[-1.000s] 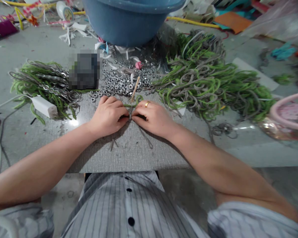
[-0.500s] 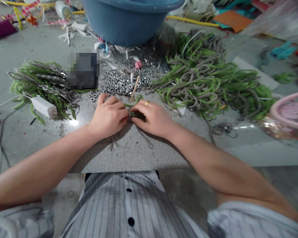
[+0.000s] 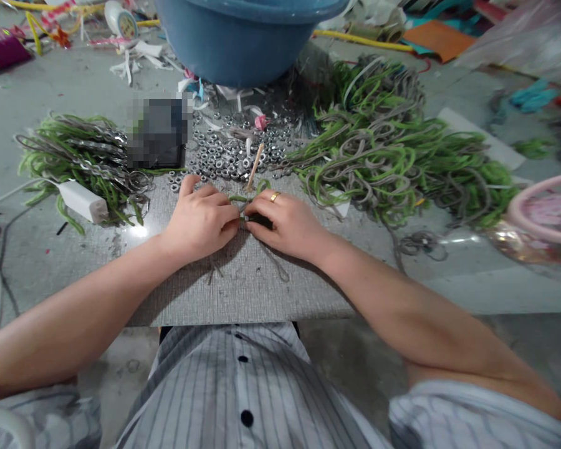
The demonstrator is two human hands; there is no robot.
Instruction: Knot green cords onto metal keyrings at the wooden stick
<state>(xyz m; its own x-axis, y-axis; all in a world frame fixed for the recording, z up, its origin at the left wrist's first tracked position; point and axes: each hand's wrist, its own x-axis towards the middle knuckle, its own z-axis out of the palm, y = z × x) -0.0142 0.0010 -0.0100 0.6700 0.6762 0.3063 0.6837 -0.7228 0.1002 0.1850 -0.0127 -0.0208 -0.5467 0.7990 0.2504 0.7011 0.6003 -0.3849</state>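
"Where is the work right now?"

"Take the fingertips as the centre of the dial. A green-and-grey cord [image 3: 237, 199] lies between the two hands, low over the table [image 3: 177, 299], and a grey loop [image 3: 280, 272] trails out toward five o'clock"

"And the hands?"

"The left hand [image 3: 203, 215] has thumb and forefinger pinched together on the cord, its other fingers loosely curved. The right hand [image 3: 287, 218] has thumb and forefinger bowed, with a hollow behind, their tips meeting on the same cord. What exactly sits inside the pinch is too small to tell"

"How far along would you call it?"

"This piece, partway, I'd judge. At ten o'clock lies a cord bundle [image 3: 70, 146] with metal-studded lengths [image 3: 98, 146], which look like pieces already made up"

"How many?"

"I can't count them; the strands overlap"

"And what's left?"

"Plenty, by the look of it: a heap of loose cords [image 3: 383, 156] at two o'clock, and scattered metal nuts [image 3: 217, 153] around twelve, in front of the blue basin [image 3: 243, 47]"
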